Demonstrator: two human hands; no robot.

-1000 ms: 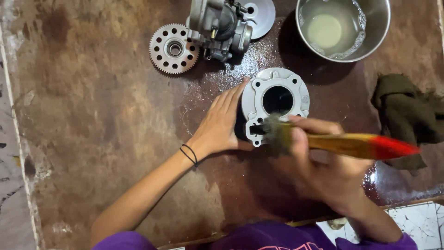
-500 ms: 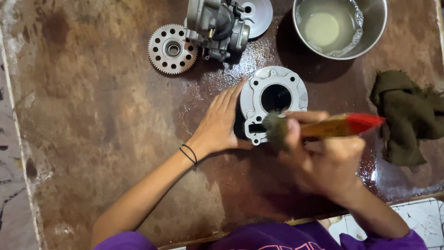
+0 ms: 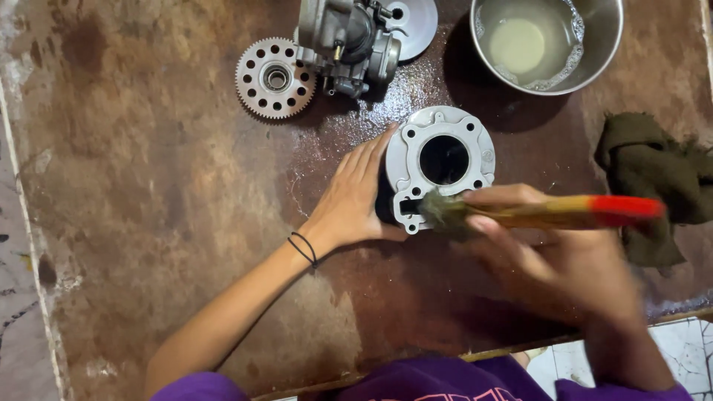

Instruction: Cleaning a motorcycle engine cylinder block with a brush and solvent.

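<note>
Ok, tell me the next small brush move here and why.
Probably sweep the brush on around the cylinder block's flange: its bristles sit only at the lower-left edge, while the left hand steadies the block and the right hand grips the handle.

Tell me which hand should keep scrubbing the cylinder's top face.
Right. The right hand already holds the brush, its bristles on the near edge of the cylinder. The left hand lies flat against the cylinder's side, steadying it, so it is probably best left there.
</note>
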